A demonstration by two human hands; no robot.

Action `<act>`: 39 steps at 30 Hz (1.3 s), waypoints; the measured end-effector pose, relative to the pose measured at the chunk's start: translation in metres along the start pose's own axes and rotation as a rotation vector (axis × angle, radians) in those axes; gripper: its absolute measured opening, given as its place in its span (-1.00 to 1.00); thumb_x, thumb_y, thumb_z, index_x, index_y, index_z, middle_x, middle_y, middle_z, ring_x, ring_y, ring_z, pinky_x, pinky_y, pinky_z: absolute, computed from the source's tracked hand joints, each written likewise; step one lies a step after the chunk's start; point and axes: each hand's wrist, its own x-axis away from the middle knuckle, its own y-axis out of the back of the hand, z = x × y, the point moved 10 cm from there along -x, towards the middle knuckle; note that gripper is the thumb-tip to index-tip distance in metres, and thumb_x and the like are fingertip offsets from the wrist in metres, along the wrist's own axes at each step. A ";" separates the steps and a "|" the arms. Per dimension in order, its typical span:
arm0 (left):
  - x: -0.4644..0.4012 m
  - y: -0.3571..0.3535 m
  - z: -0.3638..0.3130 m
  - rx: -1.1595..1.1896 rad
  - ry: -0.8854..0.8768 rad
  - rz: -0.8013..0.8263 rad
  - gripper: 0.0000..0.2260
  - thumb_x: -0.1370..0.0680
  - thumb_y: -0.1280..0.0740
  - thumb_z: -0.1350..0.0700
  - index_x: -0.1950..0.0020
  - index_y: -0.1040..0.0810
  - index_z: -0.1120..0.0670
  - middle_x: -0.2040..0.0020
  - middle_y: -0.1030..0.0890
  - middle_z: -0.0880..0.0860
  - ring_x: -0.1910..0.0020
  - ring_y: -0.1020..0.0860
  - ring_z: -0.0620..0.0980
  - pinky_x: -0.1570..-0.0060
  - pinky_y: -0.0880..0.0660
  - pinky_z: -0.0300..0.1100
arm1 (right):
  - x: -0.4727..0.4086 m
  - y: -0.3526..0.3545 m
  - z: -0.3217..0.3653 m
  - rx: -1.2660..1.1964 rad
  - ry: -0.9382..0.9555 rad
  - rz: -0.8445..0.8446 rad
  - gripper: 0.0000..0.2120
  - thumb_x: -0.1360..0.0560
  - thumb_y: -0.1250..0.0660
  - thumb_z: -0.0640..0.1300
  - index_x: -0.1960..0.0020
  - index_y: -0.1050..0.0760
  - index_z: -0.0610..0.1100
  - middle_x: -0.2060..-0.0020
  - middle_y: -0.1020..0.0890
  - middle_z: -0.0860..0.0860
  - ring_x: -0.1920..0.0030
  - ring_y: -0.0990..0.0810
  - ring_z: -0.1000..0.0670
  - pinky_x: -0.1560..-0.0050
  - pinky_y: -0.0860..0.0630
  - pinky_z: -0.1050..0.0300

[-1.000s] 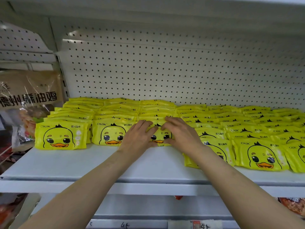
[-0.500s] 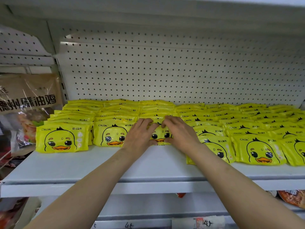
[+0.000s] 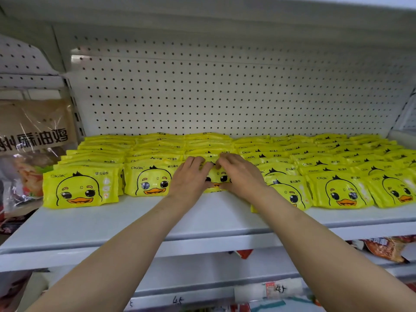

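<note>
- On the shelf (image 3: 135, 221), at the front of the third column from the left, stands the pack (image 3: 218, 179) you are working. Its duck face is toward you, it leans on the packs behind, and its bottom edge is down on the shelf.
- Your left hand (image 3: 191, 180) and right hand (image 3: 242, 176) each take one end, fingers curled over the top edge and thumbs at the bottom edge. Each grip is closed on the pack, pinching it.
- Holding both ends probably keeps the soft pack from twisting while you square it.
- Its front sits about level with the left neighbour (image 3: 148, 180), just beside it. The right neighbour (image 3: 290, 192) lies further forward, partly under your right forearm.
- This looks like facing up the front row, so that right column seems due to go back into line.
- Squeeze lightly, since the wrapper looks easy to crumple.
</note>
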 end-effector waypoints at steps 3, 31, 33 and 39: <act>0.000 0.003 -0.004 0.008 0.022 0.031 -0.48 -0.38 -0.50 -0.11 -0.26 -0.53 0.07 -0.20 -0.53 0.11 -0.20 -0.46 0.15 -0.06 -0.48 0.01 | 0.003 0.006 -0.004 -0.028 0.013 0.008 -0.50 -0.38 -0.52 0.02 -0.26 -0.47 -0.02 -0.47 -0.36 -0.02 -0.48 -0.27 -0.07 -0.36 -0.34 0.02; -0.004 -0.010 -0.153 0.093 0.027 0.143 -0.32 -0.36 -0.51 -0.14 -0.42 -0.42 0.00 -0.43 -0.39 0.15 -0.40 -0.35 0.19 -0.30 -0.39 0.13 | 0.118 0.031 -0.138 -0.129 0.073 0.020 -0.37 -0.41 -0.48 0.11 -0.44 -0.40 0.06 -0.53 -0.27 0.02 -0.54 -0.19 -0.03 -0.48 -0.09 0.14; -0.006 -0.010 -0.154 0.061 0.029 0.113 -0.31 -0.28 -0.56 -0.12 -0.36 -0.49 0.04 -0.37 -0.46 0.18 -0.33 -0.44 0.23 -0.22 -0.47 0.15 | 0.115 0.031 -0.138 -0.127 0.076 -0.006 -0.38 -0.42 -0.48 0.09 -0.43 -0.40 0.06 -0.53 -0.26 0.02 -0.54 -0.17 -0.03 -0.48 -0.11 0.11; -0.015 -0.010 -0.156 -0.003 0.021 0.044 -0.28 -0.17 -0.63 -0.09 -0.28 -0.55 0.06 -0.29 -0.53 0.18 -0.25 -0.52 0.20 -0.12 -0.51 0.07 | 0.105 0.029 -0.140 -0.106 0.072 -0.063 -0.37 -0.36 -0.53 0.07 -0.38 -0.44 0.03 -0.51 -0.31 -0.01 -0.51 -0.24 -0.06 -0.45 -0.22 0.05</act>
